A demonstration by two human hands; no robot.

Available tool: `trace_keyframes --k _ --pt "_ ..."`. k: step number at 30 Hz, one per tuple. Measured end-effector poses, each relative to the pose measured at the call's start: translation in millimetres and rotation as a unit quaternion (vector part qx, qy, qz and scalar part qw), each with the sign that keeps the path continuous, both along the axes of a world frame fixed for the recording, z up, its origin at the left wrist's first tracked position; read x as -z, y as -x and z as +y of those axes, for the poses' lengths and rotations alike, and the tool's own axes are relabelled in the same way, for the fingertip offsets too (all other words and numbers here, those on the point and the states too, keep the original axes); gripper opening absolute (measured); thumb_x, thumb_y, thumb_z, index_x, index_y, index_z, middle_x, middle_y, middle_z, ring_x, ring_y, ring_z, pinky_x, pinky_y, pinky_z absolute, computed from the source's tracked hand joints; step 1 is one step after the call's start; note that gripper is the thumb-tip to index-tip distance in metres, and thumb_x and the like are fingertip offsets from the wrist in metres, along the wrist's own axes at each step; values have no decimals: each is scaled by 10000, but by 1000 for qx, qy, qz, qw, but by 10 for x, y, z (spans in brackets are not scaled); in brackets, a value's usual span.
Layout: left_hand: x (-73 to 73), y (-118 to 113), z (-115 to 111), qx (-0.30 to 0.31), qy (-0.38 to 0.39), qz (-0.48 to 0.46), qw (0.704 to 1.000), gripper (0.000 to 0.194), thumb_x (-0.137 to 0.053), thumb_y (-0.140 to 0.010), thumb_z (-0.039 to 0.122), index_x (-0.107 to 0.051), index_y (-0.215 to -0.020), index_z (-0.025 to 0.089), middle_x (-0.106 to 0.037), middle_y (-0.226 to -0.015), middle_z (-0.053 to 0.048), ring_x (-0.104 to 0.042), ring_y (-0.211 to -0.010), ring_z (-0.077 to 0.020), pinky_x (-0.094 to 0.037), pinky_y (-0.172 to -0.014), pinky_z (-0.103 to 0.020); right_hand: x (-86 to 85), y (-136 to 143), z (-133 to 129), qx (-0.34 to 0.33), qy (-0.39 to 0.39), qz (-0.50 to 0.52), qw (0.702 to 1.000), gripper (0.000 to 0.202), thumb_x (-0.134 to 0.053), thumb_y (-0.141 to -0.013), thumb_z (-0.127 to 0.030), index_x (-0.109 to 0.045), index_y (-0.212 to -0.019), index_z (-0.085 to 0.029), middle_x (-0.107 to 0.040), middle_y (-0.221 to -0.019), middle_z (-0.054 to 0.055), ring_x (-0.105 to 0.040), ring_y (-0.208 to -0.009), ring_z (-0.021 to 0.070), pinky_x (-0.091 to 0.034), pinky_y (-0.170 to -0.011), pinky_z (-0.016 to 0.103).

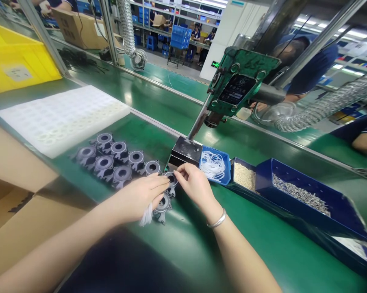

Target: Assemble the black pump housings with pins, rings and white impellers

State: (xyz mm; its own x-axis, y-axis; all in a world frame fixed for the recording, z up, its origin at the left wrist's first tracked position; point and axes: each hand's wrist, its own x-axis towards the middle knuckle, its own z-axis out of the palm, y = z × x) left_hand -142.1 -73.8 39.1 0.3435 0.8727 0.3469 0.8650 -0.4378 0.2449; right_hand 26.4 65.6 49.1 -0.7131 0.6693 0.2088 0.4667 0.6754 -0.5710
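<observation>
The left hand (140, 195) was partly curled about a bunch of white rings (146, 215), its upper fingertips laid at a part (172, 179). The right hand's (197, 185) bent thumb and forefinger met the same part's other side; whether they pinched anything, I could not tell. More parts (122, 174) stood in rows leftward. Beyond sat a black block (186, 150), beside a blue tray (228, 171) of rings.

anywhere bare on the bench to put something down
Bare green bench lies either side of the right forearm: toward the dark blue bin and toward the left forearm. Crowded around the left hand and right hand: grey parts there, black block behind.
</observation>
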Motion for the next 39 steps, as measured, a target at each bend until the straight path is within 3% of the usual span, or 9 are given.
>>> trace_keyframes --k 4,8,18,26,32,36,39 --pt "-19 2 -5 -1 6 19 1000 371 -422 -986 180 -581 -1304 73 -612 -1353 -149 -555 -1286 -259 -401 -1159 -471 -60 -54 -8 -100 -58 21 993 316 -475 -975 -166 -508 -1288 -185 -680 -1064 85 -593 -953 223 -499 -859 383" --pt "-31 -12 3 -9 7 30 999 377 -401 -992 190 -582 -1302 75 -611 -1355 -147 -571 -1267 -254 -412 -1149 -458 -77 -113 -9 -195 -81 3 978 387 -397 -1002 -145 -472 -1377 -205 -662 -1176 107 -538 -995 230 -509 -901 439" --pt "-13 -37 2 12 -14 127 992 413 -324 -1013 202 -583 -1289 36 -606 -1356 -163 -538 -1297 -291 -353 -1149 -450 -58 -346 -29 -165 -89 -29 982 364 -383 -1016 -182 -508 -1355 -145 -637 -904 104 -492 -844 226 -524 -777 407" --pt "-44 -74 -6 12 3 126 992 416 -307 -1013 173 -588 -1287 35 -604 -1355 -172 -515 -1323 -289 -384 -1133 -459 -1 -570 -209 -167 -55 -22 984 390 -391 -1007 -151 -472 -1387 -182 -649 -947 95 -483 -848 223 -504 -782 411" --pt "3 -84 31 -10 -2 31 999 365 -366 -999 159 -631 -1222 45 -644 -1294 -180 -578 -1255 -270 -394 -1144 -455 26 -518 -295 -191 -38 10 981 430 -395 -999 -140 -438 -1421 -208 -666 -1034 99 -521 -890 221 -513 -824 414" --pt "-122 -19 18 -86 22 -146 985 327 -384 -1018 227 -622 -1217 123 -683 -1197 -123 -641 -1121 -218 -498 -1027 -378 -237 -485 -243 -99 -15 113 989 390 -445 -1000 -169 -451 -1380 -258 -644 -1219 84 -561 -1032 213 -477 -926 408" --pt "-225 40 -25 -130 43 -267 954 322 -360 -1032 269 -594 -1231 171 -694 -1034 -80 -672 -925 -174 -548 -860 -304 -456 -351 -262 -87 36 141 986 226 -515 -990 -249 -582 -1205 -248 -662 -1097 63 -594 -942 189 -484 -866 353"
